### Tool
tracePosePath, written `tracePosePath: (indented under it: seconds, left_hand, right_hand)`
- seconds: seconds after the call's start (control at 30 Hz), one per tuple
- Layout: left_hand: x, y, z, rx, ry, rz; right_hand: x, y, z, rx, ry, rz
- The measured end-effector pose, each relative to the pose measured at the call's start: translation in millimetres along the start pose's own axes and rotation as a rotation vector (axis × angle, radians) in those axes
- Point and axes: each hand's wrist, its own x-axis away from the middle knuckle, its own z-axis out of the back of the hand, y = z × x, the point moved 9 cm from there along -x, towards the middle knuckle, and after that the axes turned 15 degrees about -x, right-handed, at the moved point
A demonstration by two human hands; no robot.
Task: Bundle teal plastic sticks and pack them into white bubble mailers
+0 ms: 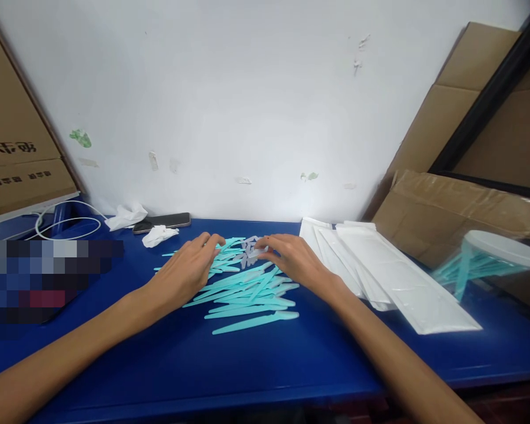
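Observation:
A loose pile of teal eyebrow razors (251, 291), slim handles with pale ends, lies on the blue table. Behind it is a cluster of small translucent caps (246, 259). My left hand (189, 265) reaches over the left part of the pile, thumb and index finger closed around a teal razor at the far side; the grip is partly hidden. From the right, my right hand (294, 256) pinches a small clear cap (259, 252) between thumb and fingertips, just above the cap cluster. A single razor (256, 323) lies nearest the front edge.
White padded envelopes (380, 271) lie to the right. Beyond them is a clear tub with a white lid (506, 248) and teal razors inside. Crumpled tissues (159, 235), a phone (168, 221) and a white cable (68, 219) are back left. Cardboard boxes (463, 206) flank the table.

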Motion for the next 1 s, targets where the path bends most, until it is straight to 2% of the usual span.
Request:
tracePosePath:
  seconds: [0.1,0.27,0.47,0.63,0.8,0.9,1.0]
  left_hand:
    - [0.1,2.5,-1.0,0.106,-0.006,-0.015]
    - [1.4,9.5,-3.6,0.102,0.020,-0.065]
    - [3.1,10.5,-5.1,0.097,0.044,-0.058]
    - [3.6,14.9,-0.9,0.199,0.078,-0.096]
    - [5.8,19.2,9.7,0.282,0.102,-0.044]
    - [4.0,14.2,10.5,0.333,0.041,0.010]
    - [-0.4,2.6,7.8,0.324,-0.014,0.038]
  right_hand:
    - [-0.3,-3.4,1.3,0.021,0.041,-0.010]
    - [-1.4,-9.7,0.8,0.035,0.095,-0.007]
    - [-3.0,-16.1,-6.2,0.002,0.065,0.037]
    - [-2.4,-16.1,-6.8,-0.022,0.077,0.027]
    - [-3.4,-22.6,-17.0,-0.068,0.023,0.050]
    - [-4.8,-20.8,-15.7,-0.062,-0.008,0.038]
    - [-5.1,-13.5,-13.5,-0.127,-0.094,-0.003]
